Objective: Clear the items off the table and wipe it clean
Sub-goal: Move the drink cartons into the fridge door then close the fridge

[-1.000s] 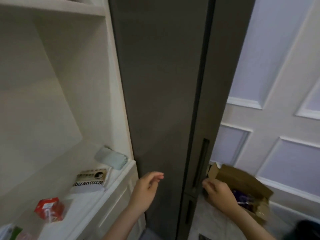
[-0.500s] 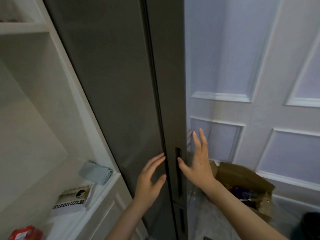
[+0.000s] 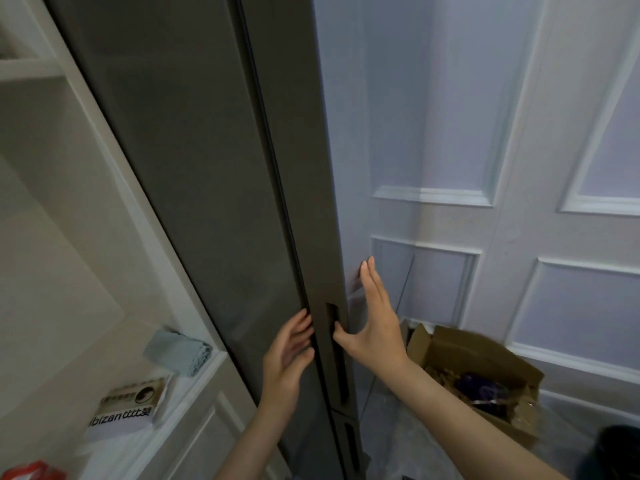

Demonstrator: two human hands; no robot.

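A tall grey cabinet door (image 3: 194, 174) fills the middle of the head view, with a dark slot handle (image 3: 335, 344) in its narrow edge. My left hand (image 3: 285, 358) lies flat against the door's front face, fingers apart, beside the handle. My right hand (image 3: 372, 323) is spread on the other side of the edge, thumb hooked at the slot, fingers pointing up. Neither hand holds an object. A rolled pale blue cloth (image 3: 178, 351) lies on the white shelf (image 3: 194, 386) at the lower left. No table is in view.
On the shelf lie a printed packet (image 3: 126, 407) and a red package (image 3: 29, 471) at the bottom edge. An open cardboard box (image 3: 485, 368) with purple contents stands on the floor at the right, against a white panelled wall (image 3: 519, 168). A dark object (image 3: 613, 452) sits bottom right.
My right hand left the cardboard box and came up to the door's edge. My left hand moved onto the door face. The view swung right and the door edge shifted.
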